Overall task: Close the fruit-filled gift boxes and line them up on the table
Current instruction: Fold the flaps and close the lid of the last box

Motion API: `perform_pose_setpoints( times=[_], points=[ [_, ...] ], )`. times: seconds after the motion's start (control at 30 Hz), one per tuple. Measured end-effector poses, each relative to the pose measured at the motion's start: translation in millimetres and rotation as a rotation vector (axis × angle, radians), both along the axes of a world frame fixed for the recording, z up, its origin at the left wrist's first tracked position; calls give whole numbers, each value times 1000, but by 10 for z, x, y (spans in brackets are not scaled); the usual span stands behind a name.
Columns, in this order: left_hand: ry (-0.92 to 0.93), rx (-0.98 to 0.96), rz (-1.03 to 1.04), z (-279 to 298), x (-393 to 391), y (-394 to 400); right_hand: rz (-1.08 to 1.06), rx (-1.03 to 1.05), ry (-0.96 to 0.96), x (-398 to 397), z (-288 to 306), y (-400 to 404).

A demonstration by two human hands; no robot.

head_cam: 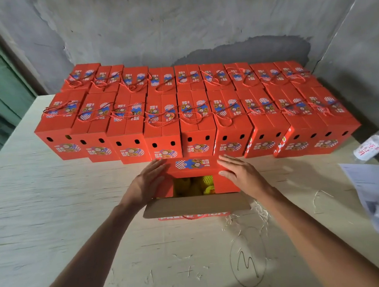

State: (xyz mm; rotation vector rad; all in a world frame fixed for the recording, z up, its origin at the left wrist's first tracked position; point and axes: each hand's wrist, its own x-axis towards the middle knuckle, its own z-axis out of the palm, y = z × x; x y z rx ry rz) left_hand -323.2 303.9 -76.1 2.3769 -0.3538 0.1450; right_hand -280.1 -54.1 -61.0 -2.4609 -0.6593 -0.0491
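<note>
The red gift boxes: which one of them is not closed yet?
The open box nearest the person, between the left hand and right hand. Yellow fruit shows through its top; the rows of boxes behind are shut.

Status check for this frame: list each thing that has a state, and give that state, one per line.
Open gift box: far flap folded down, near flap open, yellow fruit visible inside.
Left hand: fingers straight, pressing the box's left side.
Right hand: fingers straight, pressing the box's right side.
Finished boxes: closed, lined up in two rows, rope handles lying on top.
Papers: lying loose at the table's right edge.
</note>
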Motion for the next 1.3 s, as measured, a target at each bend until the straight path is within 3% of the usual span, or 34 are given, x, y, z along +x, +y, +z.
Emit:
perform_pose_setpoints(
  times=[0.2, 0.33, 0.5, 0.8, 1.03, 1.17, 1.2, 1.3],
  points=[
    [-20, 96, -23, -6, -8, -17, -78, -11, -407, -100, -138, 48],
    [-16, 20, 108, -1, -48, -22, -103, -61, -568, -100, -211, 81],
    [-58, -107, 209, -35, -125, -42, -85, -64, -522, -110, -244, 42],
    [-215, 59, 36, -64, -65, 120, -96, -16, -485, -83, -289, 23],
    [-54, -117, 43, -27, -140, 112, -131, 65, -351, -114, -250, 9],
    [224, -213, 56, 15, -183, 227, -74, 12, -271, -88, -205, -65],
    [219, -148, 65, 45, -162, 234, -72, 5, -246, -71, -196, -78],
    [31, 377, 19, 171, -18, 125, -107, 20, -190, -71, -205, -51]
  ],
)
